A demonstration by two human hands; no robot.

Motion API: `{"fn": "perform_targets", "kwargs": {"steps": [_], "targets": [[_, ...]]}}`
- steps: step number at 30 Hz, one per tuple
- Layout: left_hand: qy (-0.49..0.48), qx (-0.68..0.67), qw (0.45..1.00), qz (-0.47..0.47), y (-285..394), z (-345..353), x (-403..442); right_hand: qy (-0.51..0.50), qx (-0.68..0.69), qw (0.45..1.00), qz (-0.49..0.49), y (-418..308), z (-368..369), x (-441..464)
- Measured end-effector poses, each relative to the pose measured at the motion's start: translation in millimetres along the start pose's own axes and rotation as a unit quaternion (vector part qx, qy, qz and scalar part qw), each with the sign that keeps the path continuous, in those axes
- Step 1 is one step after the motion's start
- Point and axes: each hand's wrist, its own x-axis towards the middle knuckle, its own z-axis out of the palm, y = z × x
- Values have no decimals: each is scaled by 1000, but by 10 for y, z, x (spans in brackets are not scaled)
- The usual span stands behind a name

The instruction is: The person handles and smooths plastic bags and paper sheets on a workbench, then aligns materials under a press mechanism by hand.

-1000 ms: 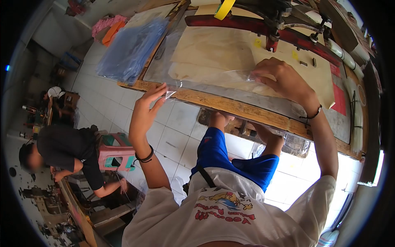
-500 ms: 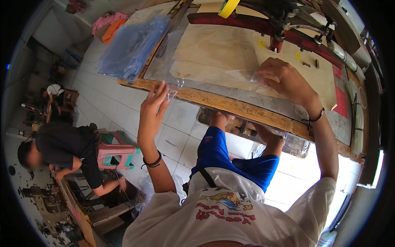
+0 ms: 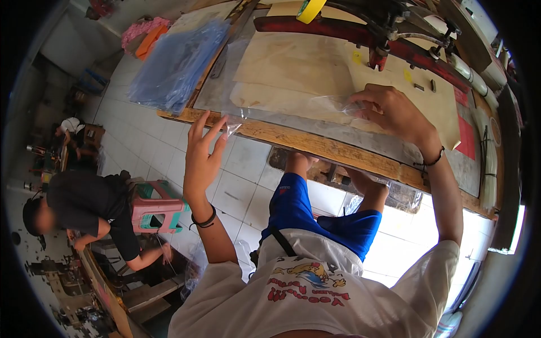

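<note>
A clear plastic sheet (image 3: pixel 304 117) stretches between my hands along the front of the worktable. My right hand (image 3: pixel 394 112) has its fingers closed on the sheet's right part, where the film bunches into shiny creases. At the sheet's left corner, my left hand (image 3: pixel 203 160) has its fingers spread. The index fingertip and thumb lie close to the raised corner, apart from each other; whether they touch the film is hard to tell. Beneath the sheet is a tan, stained covering (image 3: pixel 293 67) on the table, whose front edge is a wooden strip (image 3: pixel 315 141).
A red metal arm of a machine (image 3: pixel 327 29) crosses above the table, with yellow tape (image 3: pixel 310 10) on it. Bluish plastic sheets (image 3: pixel 180 65) are stacked at left. Two small metal blocks (image 3: pixel 433 85) lie at right. A co-worker (image 3: pixel 90 203) sits near a pink-green stool (image 3: pixel 158 205).
My left hand has shifted slightly left, its fingers spread a little wider at the sheet's corner. My right hand keeps its hold almost in place.
</note>
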Motion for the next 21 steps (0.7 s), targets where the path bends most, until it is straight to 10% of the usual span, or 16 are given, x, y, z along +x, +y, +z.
{"fn": "perform_targets", "kwargs": {"steps": [21], "targets": [[-31,-58,997,-31,-40,-79,124,-27,-62,996,56,6,-66,-39]]}}
